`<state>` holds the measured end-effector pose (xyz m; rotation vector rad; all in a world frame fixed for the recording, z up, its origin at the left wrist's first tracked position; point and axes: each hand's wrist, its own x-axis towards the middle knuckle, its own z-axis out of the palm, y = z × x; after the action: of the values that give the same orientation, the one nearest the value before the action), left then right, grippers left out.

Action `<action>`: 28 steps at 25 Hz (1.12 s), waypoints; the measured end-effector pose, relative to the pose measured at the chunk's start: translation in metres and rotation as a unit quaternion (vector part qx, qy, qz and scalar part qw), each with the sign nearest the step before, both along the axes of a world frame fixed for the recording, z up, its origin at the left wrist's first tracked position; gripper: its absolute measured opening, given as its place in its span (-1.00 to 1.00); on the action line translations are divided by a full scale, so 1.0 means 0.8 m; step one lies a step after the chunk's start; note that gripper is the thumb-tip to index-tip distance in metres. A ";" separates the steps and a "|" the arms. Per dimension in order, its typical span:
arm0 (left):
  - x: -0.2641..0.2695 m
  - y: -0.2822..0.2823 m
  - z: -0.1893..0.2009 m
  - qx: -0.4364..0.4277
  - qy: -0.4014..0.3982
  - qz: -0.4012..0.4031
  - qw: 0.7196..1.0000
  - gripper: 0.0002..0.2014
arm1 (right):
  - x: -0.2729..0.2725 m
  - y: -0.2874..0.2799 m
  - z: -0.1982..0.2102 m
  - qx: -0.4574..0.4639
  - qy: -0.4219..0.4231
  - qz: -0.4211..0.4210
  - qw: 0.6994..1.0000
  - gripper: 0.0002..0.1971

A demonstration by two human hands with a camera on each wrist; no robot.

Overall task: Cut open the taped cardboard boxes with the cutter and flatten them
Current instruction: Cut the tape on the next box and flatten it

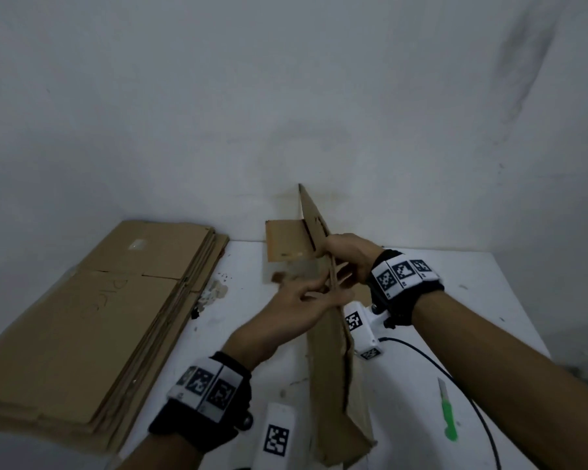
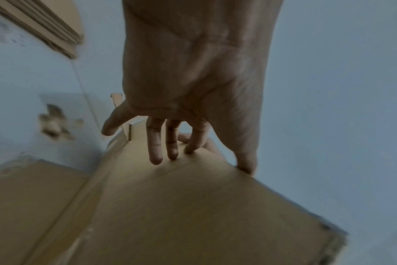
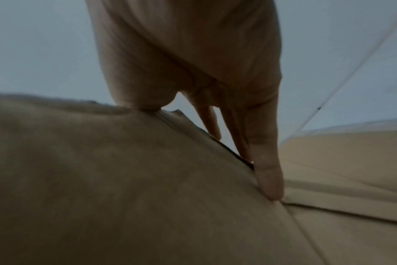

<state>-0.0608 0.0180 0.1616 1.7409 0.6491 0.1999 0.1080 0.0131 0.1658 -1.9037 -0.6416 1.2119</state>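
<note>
1. The left hand point(image 1: 294, 305), at the centre of the head view, has its fingers spread and nearly straight; the left wrist view shows the fingertips point(image 2: 155, 157) pressing on the broad face of the cardboard box point(image 1: 333, 334).
2. The right hand point(image 1: 348, 256), just above and right of it, clasps the top edge of the same box, thumb on one side and fingers point(image 3: 269, 181) lying along the other.
3. The box stands on edge between both hands, already collapsed, running from mid-frame down to the bottom centre, with a flap jutting left near the wall.
4. The green cutter point(image 1: 448, 413) lies untouched on the white bench point(image 1: 489, 300) at lower right, well apart from both hands.
5. A stack of flattened boxes point(image 1: 109, 317) fills the left of the frame.
6. Judged step: cutting of this box is done and flattening is under way. The next move likely calls for pressing the panels together and laying it on the stack.
</note>
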 end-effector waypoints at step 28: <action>-0.032 0.141 -0.172 -0.202 0.035 0.287 0.936 -0.45 | 0.087 -0.151 -0.110 0.087 0.129 -0.065 0.986 -0.66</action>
<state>-0.0866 0.1304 0.0237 1.1340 1.1584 0.3774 0.1778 -0.1074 0.0777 -1.5863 -0.4614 1.2486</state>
